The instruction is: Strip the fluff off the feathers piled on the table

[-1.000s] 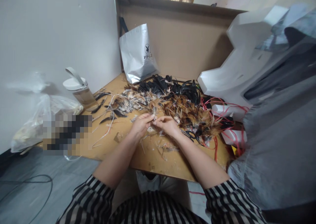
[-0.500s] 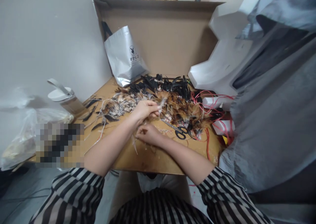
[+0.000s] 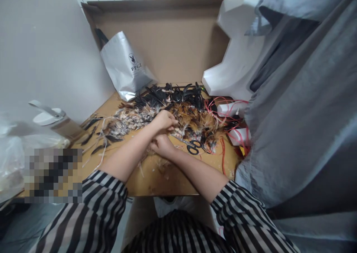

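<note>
My left hand [image 3: 165,120] is closed at the front edge of a pile of brown feathers [image 3: 189,115], its fingertips pinched together; what they hold is too small to make out. Just below it, under the left wrist, my right hand [image 3: 162,146] is closed as well, and its fingers are partly hidden. Loose fluff and feather bits lie on the table by the right hand. Black-handled scissors [image 3: 192,147] rest to the right of both hands, blades toward them. Black feathers [image 3: 178,93] lie behind the brown ones, with pale mottled feathers [image 3: 128,118] to the left.
A silver bag [image 3: 122,65] leans against the cardboard panel [image 3: 173,45] at the back. At left stand a lidded cup [image 3: 60,123] and a plastic bag [image 3: 36,145]. Red cords [image 3: 223,154] tangle around white blocks at right, beside a grey cloth [image 3: 301,115].
The view has turned to the right. A pale feather showed in my left fingers before and is not visible there now. My right hand has come closer beneath the left wrist.
</note>
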The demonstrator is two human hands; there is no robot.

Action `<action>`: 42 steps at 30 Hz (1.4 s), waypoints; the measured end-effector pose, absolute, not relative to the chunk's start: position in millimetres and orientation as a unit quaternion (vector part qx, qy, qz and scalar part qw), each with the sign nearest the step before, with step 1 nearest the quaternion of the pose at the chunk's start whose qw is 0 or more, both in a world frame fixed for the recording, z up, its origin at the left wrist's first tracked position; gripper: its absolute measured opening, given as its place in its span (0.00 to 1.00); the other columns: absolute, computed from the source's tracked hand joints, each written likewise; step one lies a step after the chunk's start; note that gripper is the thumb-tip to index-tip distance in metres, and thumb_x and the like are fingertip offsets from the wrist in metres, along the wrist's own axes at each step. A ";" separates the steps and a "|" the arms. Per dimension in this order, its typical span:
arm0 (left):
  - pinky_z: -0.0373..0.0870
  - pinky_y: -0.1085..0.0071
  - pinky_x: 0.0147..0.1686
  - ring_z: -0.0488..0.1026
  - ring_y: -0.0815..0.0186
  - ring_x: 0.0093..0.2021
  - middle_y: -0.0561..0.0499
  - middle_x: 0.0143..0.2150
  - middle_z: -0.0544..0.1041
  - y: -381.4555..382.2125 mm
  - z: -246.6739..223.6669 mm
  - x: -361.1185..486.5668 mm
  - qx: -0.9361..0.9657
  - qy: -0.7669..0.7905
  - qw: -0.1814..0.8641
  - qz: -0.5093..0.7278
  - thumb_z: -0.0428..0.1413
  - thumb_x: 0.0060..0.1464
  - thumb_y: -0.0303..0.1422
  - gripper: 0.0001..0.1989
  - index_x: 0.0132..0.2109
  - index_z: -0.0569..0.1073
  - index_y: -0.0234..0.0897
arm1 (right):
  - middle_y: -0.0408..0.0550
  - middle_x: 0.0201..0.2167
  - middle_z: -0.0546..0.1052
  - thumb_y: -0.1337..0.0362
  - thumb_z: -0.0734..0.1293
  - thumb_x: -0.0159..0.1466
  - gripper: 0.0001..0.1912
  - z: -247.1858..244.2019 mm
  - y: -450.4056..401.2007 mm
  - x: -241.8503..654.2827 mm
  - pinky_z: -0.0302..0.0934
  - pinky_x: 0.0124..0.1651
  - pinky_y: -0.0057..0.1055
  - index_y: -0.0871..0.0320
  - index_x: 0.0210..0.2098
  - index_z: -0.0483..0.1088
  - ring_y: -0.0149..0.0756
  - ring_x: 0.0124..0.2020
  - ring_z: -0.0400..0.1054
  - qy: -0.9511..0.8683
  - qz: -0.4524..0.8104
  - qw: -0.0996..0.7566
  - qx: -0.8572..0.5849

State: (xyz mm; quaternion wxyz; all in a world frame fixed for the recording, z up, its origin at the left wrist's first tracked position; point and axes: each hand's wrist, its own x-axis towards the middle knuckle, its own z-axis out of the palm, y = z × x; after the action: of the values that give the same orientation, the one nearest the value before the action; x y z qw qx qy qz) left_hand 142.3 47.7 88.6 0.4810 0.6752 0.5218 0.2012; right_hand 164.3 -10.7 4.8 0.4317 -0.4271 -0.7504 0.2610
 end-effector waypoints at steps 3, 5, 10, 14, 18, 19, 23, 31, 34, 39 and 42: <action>0.63 0.78 0.19 0.68 0.72 0.19 0.50 0.19 0.73 48.0 105.5 104.6 0.654 0.483 0.483 0.325 0.60 0.41 0.29 0.10 0.34 0.74 0.30 | 0.42 0.19 0.70 0.58 0.64 0.52 0.11 8.1 -0.8 174.4 0.58 0.27 0.26 0.61 0.25 0.69 0.28 0.21 0.62 -0.620 0.408 0.522 -0.421; 0.63 0.79 0.19 0.68 0.73 0.20 0.46 0.25 0.75 44.2 106.7 76.4 0.634 0.458 0.502 0.370 0.61 0.41 0.33 0.12 0.34 0.74 0.29 | 0.39 0.16 0.66 0.54 0.65 0.51 0.14 11.5 6.4 183.7 0.56 0.22 0.24 0.60 0.22 0.67 0.25 0.17 0.58 -0.525 0.476 0.568 -0.419; 0.57 0.82 0.15 0.66 0.77 0.20 0.43 0.31 0.76 27.0 72.6 26.6 0.564 0.443 0.600 0.355 0.62 0.38 0.36 0.14 0.32 0.75 0.29 | 0.38 0.16 0.64 0.49 0.65 0.51 0.18 23.6 14.2 201.1 0.50 0.19 0.22 0.59 0.25 0.68 0.23 0.15 0.55 -0.449 0.549 0.600 -0.370; 0.58 0.82 0.17 0.66 0.77 0.21 0.43 0.32 0.76 18.0 47.1 17.6 0.542 0.391 0.678 0.308 0.60 0.41 0.37 0.15 0.33 0.75 0.28 | 0.39 0.16 0.64 0.48 0.63 0.53 0.19 29.4 9.7 197.3 0.51 0.19 0.22 0.59 0.26 0.69 0.23 0.15 0.56 -0.473 0.541 0.591 -0.366; 0.54 0.82 0.16 0.63 0.78 0.19 0.43 0.30 0.76 15.4 37.5 19.2 0.541 0.346 0.708 0.293 0.59 0.44 0.39 0.15 0.33 0.74 0.28 | 0.40 0.17 0.66 0.47 0.60 0.56 0.20 34.1 1.6 188.5 0.53 0.21 0.23 0.59 0.26 0.69 0.24 0.17 0.58 -0.528 0.498 0.579 -0.372; 0.53 0.82 0.15 0.63 0.78 0.18 0.43 0.29 0.75 15.1 35.9 19.4 0.540 0.340 0.715 0.286 0.59 0.44 0.39 0.15 0.33 0.74 0.28 | 0.41 0.17 0.66 0.47 0.60 0.56 0.21 35.3 -0.3 186.7 0.54 0.22 0.23 0.59 0.26 0.70 0.24 0.17 0.59 -0.541 0.489 0.573 -0.374; 0.48 0.82 0.14 0.58 0.80 0.15 0.48 0.22 0.72 13.7 29.3 17.5 0.542 0.333 0.732 0.245 0.59 0.43 0.38 0.14 0.30 0.74 0.28 | 0.41 0.18 0.67 0.48 0.59 0.58 0.21 37.8 -4.6 179.4 0.56 0.25 0.24 0.59 0.25 0.70 0.25 0.19 0.61 -0.578 0.462 0.561 -0.371; 0.58 0.82 0.18 0.65 0.78 0.21 0.49 0.27 0.74 14.9 25.0 11.4 0.494 0.334 0.735 0.323 0.62 0.39 0.34 0.12 0.31 0.74 0.29 | 0.43 0.27 0.71 0.45 0.58 0.56 0.22 27.1 5.0 167.6 0.57 0.25 0.25 0.56 0.38 0.68 0.26 0.22 0.64 -0.491 0.513 0.602 -0.365; 0.61 0.82 0.19 0.67 0.77 0.22 0.49 0.28 0.74 22.5 22.8 7.6 0.448 0.344 0.708 0.424 0.62 0.38 0.32 0.12 0.32 0.74 0.30 | 0.42 0.26 0.71 0.47 0.62 0.53 0.20 22.9 8.1 176.6 0.55 0.23 0.23 0.58 0.34 0.68 0.25 0.20 0.62 -0.488 0.480 0.587 -0.433; 0.56 0.86 0.15 0.64 0.80 0.19 0.53 0.23 0.71 33.7 21.5 1.1 0.352 0.354 0.677 0.540 0.63 0.36 0.28 0.10 0.30 0.72 0.30 | 0.39 0.16 0.67 0.54 0.67 0.49 0.15 17.6 6.3 193.0 0.49 0.22 0.23 0.61 0.24 0.70 0.23 0.16 0.54 -0.629 0.376 0.424 -0.533; 0.59 0.86 0.17 0.64 0.80 0.20 0.53 0.23 0.72 34.2 22.6 1.1 0.337 0.363 0.668 0.555 0.62 0.38 0.26 0.09 0.30 0.71 0.29 | 0.41 0.17 0.69 0.57 0.66 0.49 0.11 18.1 0.8 189.3 0.49 0.23 0.24 0.60 0.24 0.71 0.25 0.18 0.57 -0.696 0.329 0.359 -0.528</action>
State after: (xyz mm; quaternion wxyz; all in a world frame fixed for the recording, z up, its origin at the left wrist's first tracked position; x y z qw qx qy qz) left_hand 1.1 34.2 22.6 0.6685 0.3372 0.3626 0.5549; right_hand 189.3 0.8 18.1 0.3592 -0.5283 -0.6955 0.3289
